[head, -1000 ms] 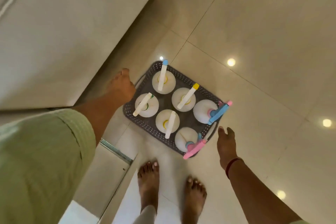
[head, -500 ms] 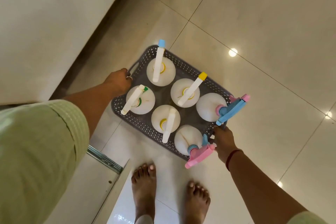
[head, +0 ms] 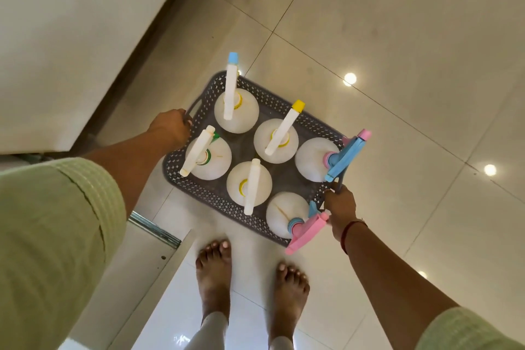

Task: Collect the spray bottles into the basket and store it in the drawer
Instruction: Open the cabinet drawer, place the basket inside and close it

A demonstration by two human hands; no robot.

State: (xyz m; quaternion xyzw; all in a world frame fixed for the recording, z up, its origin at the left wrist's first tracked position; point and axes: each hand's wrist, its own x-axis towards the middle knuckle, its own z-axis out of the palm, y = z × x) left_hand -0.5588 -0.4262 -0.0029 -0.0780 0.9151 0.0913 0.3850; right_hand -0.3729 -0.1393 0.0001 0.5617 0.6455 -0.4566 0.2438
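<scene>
The grey basket (head: 208, 198), packed with six upright spray bottles (head: 237, 119), hangs level over the tiled floor (head: 397, 37), between the two hands, gripped at opposite handles to balance the load: left hand (head: 170, 129) curled round one handle, right hand (head: 340, 206) round the other.

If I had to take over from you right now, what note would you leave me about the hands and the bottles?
Hands: the left hand grips the grey basket by its left handle; the right hand grips its right handle.
Things: six white spray bottles stand upright in the basket.
Done: bottles collected.
Left: set the basket into what looks like the open drawer at lower left, then close it.
</scene>
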